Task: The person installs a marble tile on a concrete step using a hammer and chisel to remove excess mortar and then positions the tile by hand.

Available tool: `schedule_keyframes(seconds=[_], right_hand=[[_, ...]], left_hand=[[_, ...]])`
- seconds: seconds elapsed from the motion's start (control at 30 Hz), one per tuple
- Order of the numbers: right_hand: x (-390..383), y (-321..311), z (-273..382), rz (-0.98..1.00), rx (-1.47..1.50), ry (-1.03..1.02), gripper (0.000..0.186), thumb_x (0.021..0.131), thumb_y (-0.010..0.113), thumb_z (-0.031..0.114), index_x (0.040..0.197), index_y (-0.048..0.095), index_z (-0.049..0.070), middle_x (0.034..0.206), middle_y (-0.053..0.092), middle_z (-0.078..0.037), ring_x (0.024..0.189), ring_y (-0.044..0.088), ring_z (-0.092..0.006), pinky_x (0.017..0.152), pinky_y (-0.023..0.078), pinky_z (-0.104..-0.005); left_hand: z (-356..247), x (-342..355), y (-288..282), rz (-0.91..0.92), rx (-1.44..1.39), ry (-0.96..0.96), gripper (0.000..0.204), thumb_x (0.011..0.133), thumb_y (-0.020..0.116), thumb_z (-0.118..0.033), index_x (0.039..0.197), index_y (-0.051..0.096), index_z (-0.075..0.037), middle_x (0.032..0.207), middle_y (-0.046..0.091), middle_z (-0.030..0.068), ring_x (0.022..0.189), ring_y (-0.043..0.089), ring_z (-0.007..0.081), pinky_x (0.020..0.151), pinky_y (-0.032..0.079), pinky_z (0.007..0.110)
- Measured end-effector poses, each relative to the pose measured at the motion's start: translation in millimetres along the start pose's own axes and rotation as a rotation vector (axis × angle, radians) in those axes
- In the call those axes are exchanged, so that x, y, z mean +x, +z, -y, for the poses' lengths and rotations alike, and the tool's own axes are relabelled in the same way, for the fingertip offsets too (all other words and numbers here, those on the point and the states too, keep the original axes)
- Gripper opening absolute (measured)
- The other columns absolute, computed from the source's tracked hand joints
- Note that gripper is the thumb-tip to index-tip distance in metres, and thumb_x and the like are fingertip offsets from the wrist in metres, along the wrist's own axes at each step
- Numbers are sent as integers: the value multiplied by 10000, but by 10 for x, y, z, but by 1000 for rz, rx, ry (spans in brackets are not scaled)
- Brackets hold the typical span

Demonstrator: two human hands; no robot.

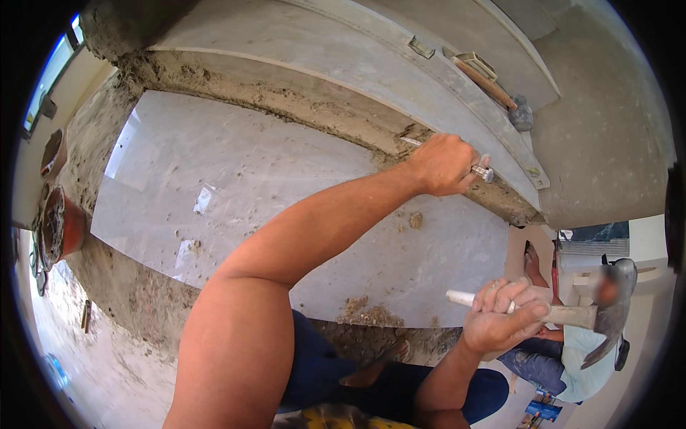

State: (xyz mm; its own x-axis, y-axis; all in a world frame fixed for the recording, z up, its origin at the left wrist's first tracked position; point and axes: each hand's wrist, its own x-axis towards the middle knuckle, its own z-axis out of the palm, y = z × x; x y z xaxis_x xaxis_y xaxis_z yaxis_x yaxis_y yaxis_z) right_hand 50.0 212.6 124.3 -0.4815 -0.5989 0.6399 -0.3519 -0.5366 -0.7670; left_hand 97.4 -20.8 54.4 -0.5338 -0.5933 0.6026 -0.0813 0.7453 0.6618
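One head-worn fisheye view looks steeply down from close above the hands, left [444, 164] and right [500, 314], facing a pale tile [250, 179] on the floor; edges curve at the rim.

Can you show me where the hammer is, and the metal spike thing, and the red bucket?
hammer [616, 304]: head view, on its dark metal head, right of the right hand.
chisel [482, 171]: head view, on the end sticking out of the left hand.
red bucket [73, 229]: head view, on its side wall, far left.
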Motion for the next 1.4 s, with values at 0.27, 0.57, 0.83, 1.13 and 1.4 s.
schedule_keyframes(seconds=[0.27, 0.57, 0.83, 1.13, 1.4], right_hand=[[-85, -117, -193, 135, -320, 418, 358, 1109, 434, 397, 884, 415, 120, 609, 353, 34, 444, 342, -53, 363, 305, -223], [-145, -185, -525, 175, -460, 364, 376, 1110, 420, 380, 845, 406, 115, 622, 372, 17, 437, 359, -64, 349, 293, -228], [3, 44, -75, -99, -93, 37, 440, 1100, 434, 484, 811, 346, 163, 619, 296, 40, 441, 257, -51, 348, 281, -210], [27, 32, -84, 14, -258, 312, 432, 1116, 399, 444, 822, 385, 127, 607, 331, 15, 412, 281, -62, 333, 268, -225], [-9, -111, -440, 258, -385, 616, 374, 1114, 431, 357, 830, 433, 114, 601, 391, 24, 440, 358, -56, 375, 283, -217]], left_hand=[[50, 14, 119, -24, 0, 19, 445, 1021, 539, -279, 696, 680, -9, 628, 614, 251, 644, 610, 470, 681, 509, 531], [24, 20, 63, -95, -58, 68, 486, 1027, 542, -282, 652, 661, 4, 606, 598, 256, 615, 606, 471, 669, 514, 525], [-31, 35, -9, -60, -55, 17, 475, 1015, 566, -281, 657, 662, 14, 613, 597, 265, 617, 604, 480, 664, 509, 530], [11, 35, 17, -59, -64, -13, 441, 1004, 587, -260, 663, 667, 8, 636, 616, 253, 621, 610, 476, 657, 500, 532], [33, 30, 50, -111, -64, 34, 485, 1020, 564, -290, 654, 660, 13, 634, 610, 262, 623, 608, 480, 654, 499, 530]])
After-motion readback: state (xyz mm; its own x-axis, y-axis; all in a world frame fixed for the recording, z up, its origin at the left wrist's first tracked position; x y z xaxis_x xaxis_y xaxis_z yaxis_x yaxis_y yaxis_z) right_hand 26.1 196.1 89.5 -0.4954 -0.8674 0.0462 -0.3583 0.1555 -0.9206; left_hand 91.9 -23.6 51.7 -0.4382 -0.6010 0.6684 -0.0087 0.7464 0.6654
